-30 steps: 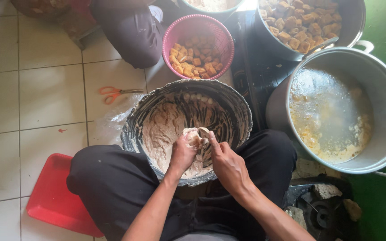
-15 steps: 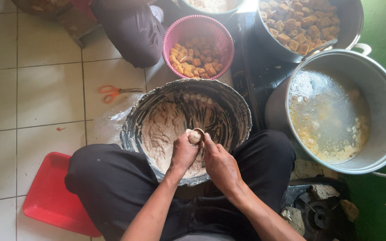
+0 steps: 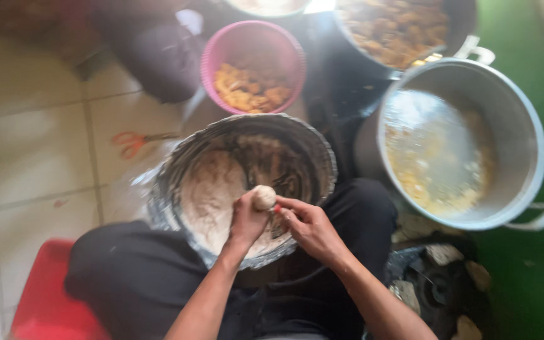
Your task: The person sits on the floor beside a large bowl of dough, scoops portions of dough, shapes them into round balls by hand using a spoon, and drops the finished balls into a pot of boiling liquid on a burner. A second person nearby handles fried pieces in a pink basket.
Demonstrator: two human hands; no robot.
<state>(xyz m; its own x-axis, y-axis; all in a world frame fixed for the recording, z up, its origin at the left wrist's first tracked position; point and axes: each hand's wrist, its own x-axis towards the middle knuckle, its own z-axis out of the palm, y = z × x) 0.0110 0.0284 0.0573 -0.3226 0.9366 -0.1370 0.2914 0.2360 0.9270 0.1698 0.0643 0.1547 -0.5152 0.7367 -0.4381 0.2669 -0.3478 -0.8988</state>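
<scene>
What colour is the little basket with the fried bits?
Pink basket, seen in the head view.

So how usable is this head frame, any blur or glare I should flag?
Head view: motion blur smears the whole frame, so the scissors and floor tiles are soft; the left hand holding a dough ball and the right hand stay readable over the mixing bowl; bright glare whitens the liquid in the large metal pot; top edge overexposed.

Motion blur softens everything around the foil-lined round mixing bowl (image 3: 247,182), so the small red-tipped object (image 3: 277,208) at the right hand (image 3: 313,228) cannot be identified, while beyond the bowl the large metal pot of fried pieces (image 3: 404,31) is cut by the top edge and the red plastic tray (image 3: 45,302) nearer the person by the bottom.
</scene>
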